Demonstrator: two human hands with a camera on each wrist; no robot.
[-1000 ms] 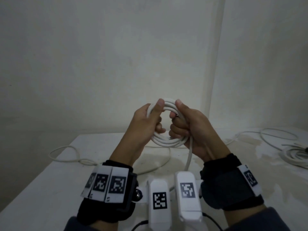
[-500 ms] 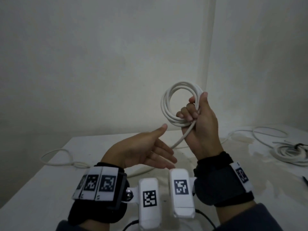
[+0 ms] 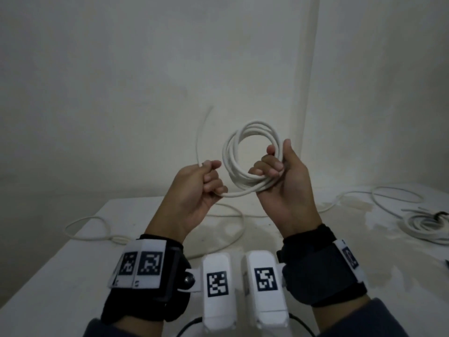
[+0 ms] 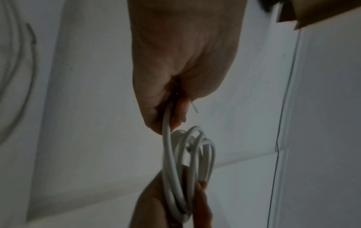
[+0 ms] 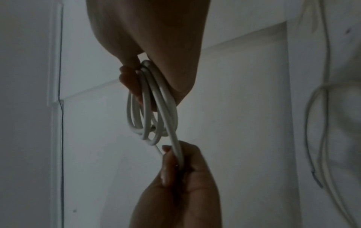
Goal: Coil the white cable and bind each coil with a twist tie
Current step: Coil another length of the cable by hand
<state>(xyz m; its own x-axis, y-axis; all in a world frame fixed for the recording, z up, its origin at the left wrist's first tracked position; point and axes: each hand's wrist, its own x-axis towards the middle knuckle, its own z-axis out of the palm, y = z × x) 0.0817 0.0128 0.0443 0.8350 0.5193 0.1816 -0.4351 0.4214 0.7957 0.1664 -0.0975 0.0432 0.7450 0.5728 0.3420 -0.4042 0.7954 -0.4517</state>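
The white cable's coil (image 3: 251, 152) of several loops is held upright above the table, and my right hand (image 3: 277, 164) grips its right side with the fingers through the loops. One strand (image 3: 239, 192) runs from the coil's bottom left into my left hand (image 3: 213, 176), which is curled round it. The cable's thin tail (image 3: 200, 135) sticks up out of that fist, blurred. In the left wrist view the strand (image 4: 166, 138) leaves my left hand's fingers (image 4: 178, 111) towards the coil (image 4: 203, 154). In the right wrist view the coil (image 5: 150, 108) hangs from my right hand. No twist tie shows.
Loose white cable (image 3: 92, 226) lies in loops on the white table (image 3: 60, 276), left and middle. At the far right lies another coil (image 3: 422, 226) with a dark piece on it, and more cable (image 3: 388, 190) behind. A wall stands close behind.
My left hand let go of the coil, opened below it, then rose and closed on the free strand. The right hand kept the coil and lifted it; the tail now flicks upward.
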